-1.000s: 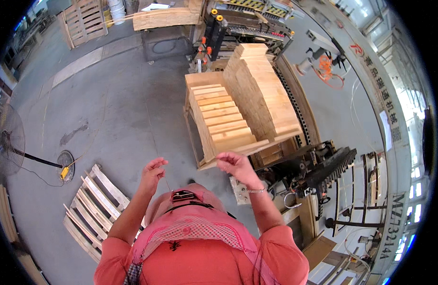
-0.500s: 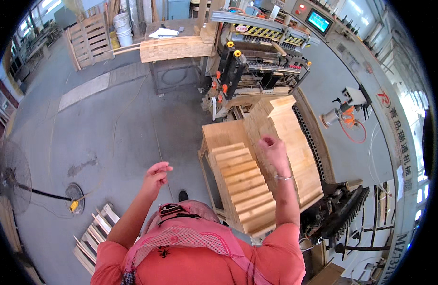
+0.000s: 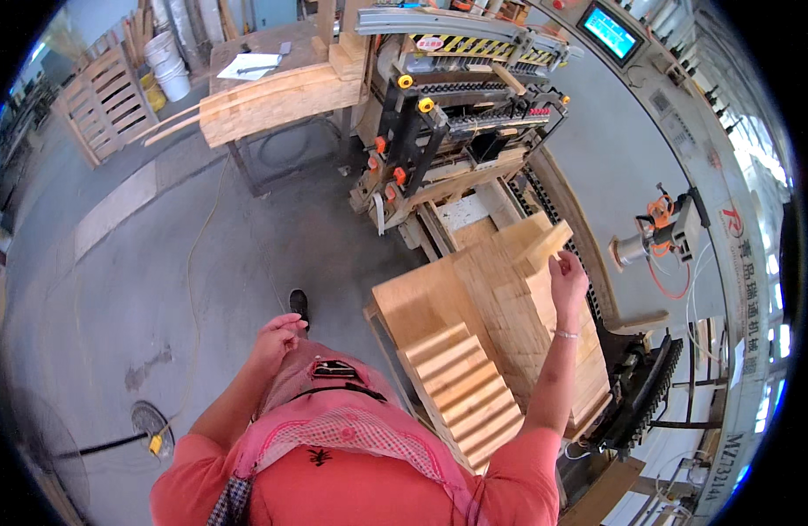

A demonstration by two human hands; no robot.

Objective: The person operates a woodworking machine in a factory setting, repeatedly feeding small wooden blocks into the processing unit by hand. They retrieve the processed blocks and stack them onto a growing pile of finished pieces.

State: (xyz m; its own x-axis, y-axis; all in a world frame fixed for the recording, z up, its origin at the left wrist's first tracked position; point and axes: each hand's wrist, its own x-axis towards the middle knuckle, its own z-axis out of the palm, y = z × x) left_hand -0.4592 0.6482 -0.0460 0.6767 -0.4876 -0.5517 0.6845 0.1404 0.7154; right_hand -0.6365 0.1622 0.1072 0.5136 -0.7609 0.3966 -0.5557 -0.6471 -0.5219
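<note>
My right hand is over the right side of a pile of flat wooden boards, fingers bent and slightly apart. Its fingertips are beside a pale wooden block lying across the far end of the boards. Whether they touch it I cannot tell; no grip on it shows. My left hand hovers in front of my body at the left, empty, with its fingers loosely extended. On the near part of the wooden table lies a row of several wooden strips.
A machine with black uprights and orange knobs stands beyond the boards. A chain track curves along their right. A bench with long wood pieces is at the back left. A fan base and cable are on the floor at left.
My right hand has moved right and across the boards to the pale block. My left hand has come lower and its fingers are closer together. The view has shifted as well.
</note>
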